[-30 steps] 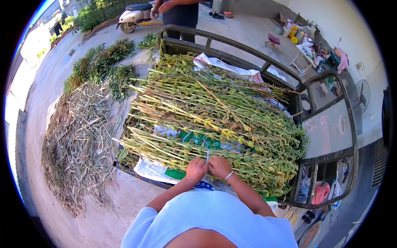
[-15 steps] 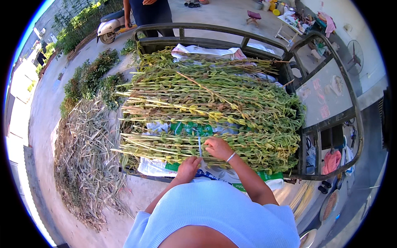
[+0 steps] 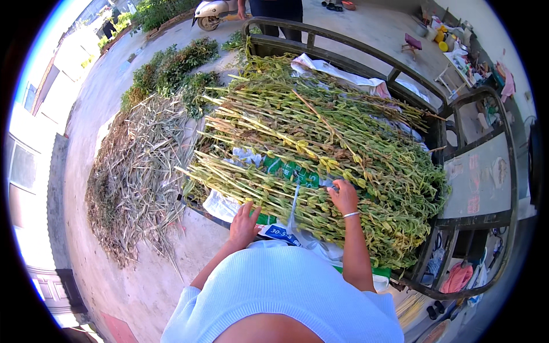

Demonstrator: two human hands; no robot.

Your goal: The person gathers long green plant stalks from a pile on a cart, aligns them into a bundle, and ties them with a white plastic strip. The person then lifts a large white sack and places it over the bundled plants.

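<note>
A bundle of cut green stalks with pods (image 3: 269,191) lies crosswise before me, a pale strip (image 3: 294,207) passing over it near the middle. At the bundle's near edge, left of the strip, my left hand (image 3: 245,226) has its fingers spread and nothing in them. My right hand (image 3: 344,197) rests on the stalks to the right of the strip, fingers apart and slightly bent. Beyond a gap showing green printed sacking (image 3: 291,172), a larger layer of stalks (image 3: 309,126) covers the cart bed. White sacking (image 3: 222,206) shows under the near bundle.
The cart's dark metal rail (image 3: 343,46) runs along the far side, with a framed panel (image 3: 479,177) at the right. Dry stalks (image 3: 143,177) and leafy green plants (image 3: 171,68) lie on the ground at left. A person (image 3: 277,17) stands behind the cart near a scooter (image 3: 213,12).
Both hands have come off the strip and moved apart, the left to the left and the right to the right. The view has turned, so the cart appears tilted and farther right.
</note>
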